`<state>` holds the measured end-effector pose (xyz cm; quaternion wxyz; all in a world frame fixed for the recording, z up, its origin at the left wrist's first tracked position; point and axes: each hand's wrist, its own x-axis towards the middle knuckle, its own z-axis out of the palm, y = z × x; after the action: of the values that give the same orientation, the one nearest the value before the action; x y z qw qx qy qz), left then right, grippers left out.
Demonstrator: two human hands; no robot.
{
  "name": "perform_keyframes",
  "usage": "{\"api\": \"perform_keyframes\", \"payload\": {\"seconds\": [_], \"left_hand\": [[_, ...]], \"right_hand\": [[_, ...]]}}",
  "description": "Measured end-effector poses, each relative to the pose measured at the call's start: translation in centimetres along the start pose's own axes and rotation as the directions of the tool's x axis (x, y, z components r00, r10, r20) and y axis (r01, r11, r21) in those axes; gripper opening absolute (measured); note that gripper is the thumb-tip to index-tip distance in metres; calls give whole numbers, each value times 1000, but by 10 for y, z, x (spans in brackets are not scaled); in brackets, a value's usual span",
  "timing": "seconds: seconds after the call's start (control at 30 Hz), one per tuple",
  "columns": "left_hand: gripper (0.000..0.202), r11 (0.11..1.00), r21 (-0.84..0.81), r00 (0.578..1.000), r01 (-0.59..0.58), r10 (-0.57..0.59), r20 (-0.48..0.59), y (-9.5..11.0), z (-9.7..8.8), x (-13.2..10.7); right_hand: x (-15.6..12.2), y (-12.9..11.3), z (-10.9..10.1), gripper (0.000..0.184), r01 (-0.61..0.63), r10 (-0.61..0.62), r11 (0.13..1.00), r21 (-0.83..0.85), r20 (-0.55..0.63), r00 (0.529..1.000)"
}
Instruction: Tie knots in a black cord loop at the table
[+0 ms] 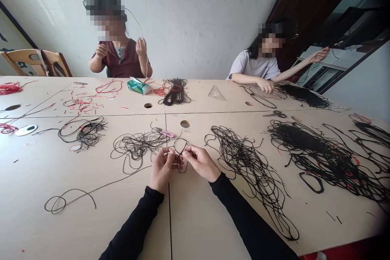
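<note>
Both of my hands meet over the middle of the table, close together. My left hand [164,166] is closed, its thumb and fingers pinching a thin black cord [183,169]. The same cord is pinched by my right hand [201,162], and a small loop of it hangs between the two. From my left hand a thin dark strand [118,180] runs left across the table and ends in a loose coil. Beyond my left hand lies a tangle of thin black cord [137,146]. To the right of my right hand spreads a bigger heap of black cords [243,158].
Pink-handled thread snips [166,132] lie just beyond my hands. Farther off are scissors [275,114], a green packet [138,86], a clear set square [217,93] and a black bundle [175,91]. Round holes [185,123] pierce the tabletop. Two people sit opposite, handling cords.
</note>
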<state>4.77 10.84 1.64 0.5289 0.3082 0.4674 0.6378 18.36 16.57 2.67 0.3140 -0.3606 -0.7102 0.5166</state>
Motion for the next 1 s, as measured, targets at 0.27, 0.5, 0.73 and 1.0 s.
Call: {"api": "perform_keyframes", "payload": {"seconds": [0.27, 0.5, 0.73, 1.0], "left_hand": [[30, 992, -129, 1000, -2, 4, 18, 7, -6, 0], [47, 961, -204, 974, 186, -152, 170, 12, -4, -3], [30, 998, 43, 998, 50, -52, 44, -1, -3, 0], [41, 997, 74, 995, 29, -36, 89, 2, -4, -1]], "right_hand": [[0, 2, -4, 34, -8, 8, 1000, -6, -72, 997], [-1, -2, -6, 38, -59, 65, 996, 62, -101, 993], [-3, -5, -5, 38, -84, 93, 991, 108, -83, 992], [-2, -7, -4, 40, -90, 99, 987, 130, -68, 993]]}}
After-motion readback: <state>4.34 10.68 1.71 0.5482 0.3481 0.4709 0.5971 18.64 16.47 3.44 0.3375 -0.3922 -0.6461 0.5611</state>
